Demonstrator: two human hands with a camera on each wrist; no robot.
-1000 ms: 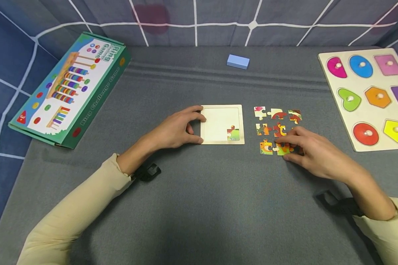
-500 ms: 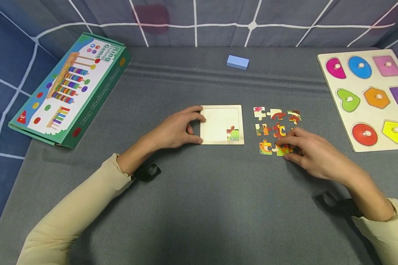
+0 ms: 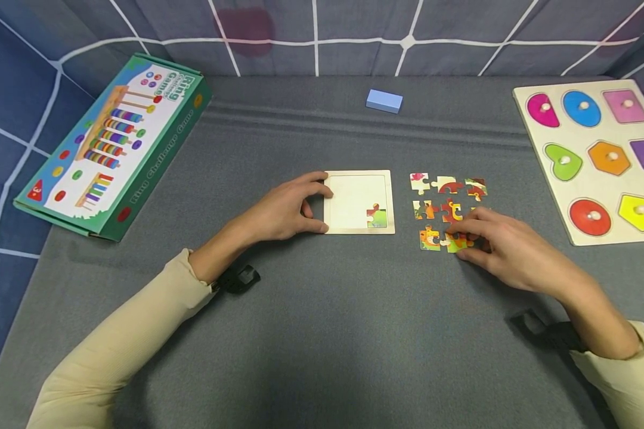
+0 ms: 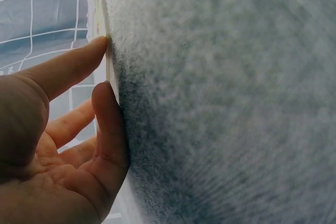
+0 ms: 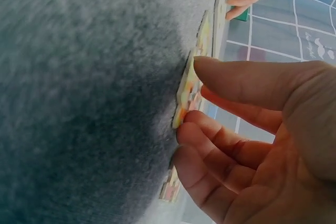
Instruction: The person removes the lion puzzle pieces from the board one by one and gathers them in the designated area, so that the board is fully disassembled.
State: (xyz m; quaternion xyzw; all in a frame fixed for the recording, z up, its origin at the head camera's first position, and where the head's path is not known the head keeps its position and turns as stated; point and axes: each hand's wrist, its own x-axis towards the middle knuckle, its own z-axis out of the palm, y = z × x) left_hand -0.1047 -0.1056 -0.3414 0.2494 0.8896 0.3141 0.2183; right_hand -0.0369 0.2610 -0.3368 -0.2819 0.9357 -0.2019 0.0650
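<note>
A shallow pale wooden puzzle tray [image 3: 349, 199] lies mid-table, with one green-and-red jigsaw piece [image 3: 377, 219] in its lower right corner. My left hand [image 3: 283, 210] holds the tray's left side, thumb near the lower corner and index finger near the upper one. To the right of the tray, several picture jigsaw pieces are laid out in rows, among them a flower piece [image 3: 420, 182]. My right hand [image 3: 507, 250] has its thumb and fingers on the front-row jigsaw piece [image 3: 455, 243], pinching it at table level. That hand partly covers the pieces at the right of the group.
A green ring game box [image 3: 123, 149] lies at the left. A blue block [image 3: 384, 100] sits at the back. At the right lies a knobbed shape puzzle board [image 3: 574, 202]. Grey cloth [image 3: 322, 333] covers the table, and a gridded curtain [image 3: 279, 53] hangs behind.
Hardly anything differs. Both hands stay where they were, the left at the tray and the right at the same jigsaw piece. The view shifts very slightly.
</note>
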